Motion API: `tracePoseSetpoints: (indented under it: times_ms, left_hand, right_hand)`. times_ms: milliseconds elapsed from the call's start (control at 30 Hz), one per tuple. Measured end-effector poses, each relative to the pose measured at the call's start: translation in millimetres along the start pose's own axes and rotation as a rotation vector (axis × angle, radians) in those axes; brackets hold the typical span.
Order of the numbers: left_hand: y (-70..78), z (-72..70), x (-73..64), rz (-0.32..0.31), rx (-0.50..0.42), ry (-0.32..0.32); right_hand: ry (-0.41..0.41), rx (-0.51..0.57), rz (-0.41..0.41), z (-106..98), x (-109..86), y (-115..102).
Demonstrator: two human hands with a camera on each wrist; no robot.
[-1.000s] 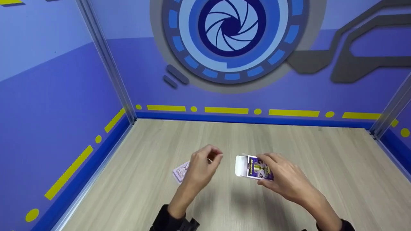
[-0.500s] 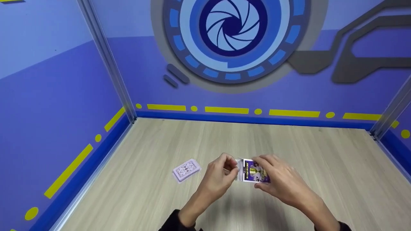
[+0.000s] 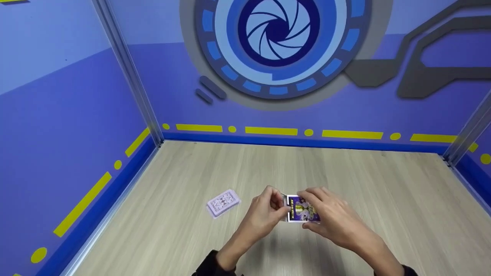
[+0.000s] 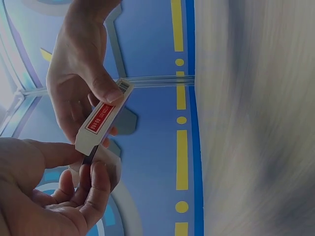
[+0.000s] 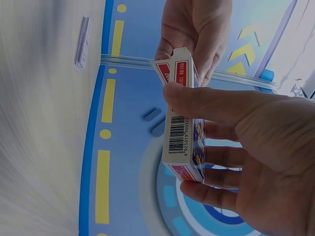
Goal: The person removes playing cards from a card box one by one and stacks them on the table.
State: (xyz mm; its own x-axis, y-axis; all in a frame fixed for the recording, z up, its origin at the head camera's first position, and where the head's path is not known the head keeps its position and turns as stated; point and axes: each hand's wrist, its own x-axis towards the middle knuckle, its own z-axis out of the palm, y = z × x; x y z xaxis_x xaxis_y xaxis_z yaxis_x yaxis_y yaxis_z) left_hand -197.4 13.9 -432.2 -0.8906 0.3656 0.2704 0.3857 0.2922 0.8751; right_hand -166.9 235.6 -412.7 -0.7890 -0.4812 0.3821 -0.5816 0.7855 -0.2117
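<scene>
One card box [image 3: 301, 211] held above bench [image 3: 184, 172]: right hand [image 3: 337, 216] grips right part, left hand [image 3: 262, 214] pinches left end. Card deck [image 3: 223, 202] lies at left.

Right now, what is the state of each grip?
Left grip: closed, pinching the playing-card box at its open end.
Right grip: closed, holding the same box between thumb and fingers.

Black sleeves clothe the person's arms: the left sleeve [image 3: 213, 265] at bottom centre, the right sleeve [image 3: 408, 271] at lower right. Left hand [image 3: 264, 214] and right hand [image 3: 332, 216] are bare.
</scene>
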Motion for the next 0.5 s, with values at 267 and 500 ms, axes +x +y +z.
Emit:
tracePoseSetpoints:
  times_ms: [267, 500]
  left_hand:
    - [1.7, -2.6, 0.1, -0.078, -0.105, -0.036]
    - [0.0, -7.4, 2.7, -0.027, -0.139, -0.036]
  right_hand:
    - [-0.013, 0.000, 0.004, 1.1, 0.4, 1.8]
    - [-0.023, 0.000, 0.047, 3.5, 1.4, 5.2]
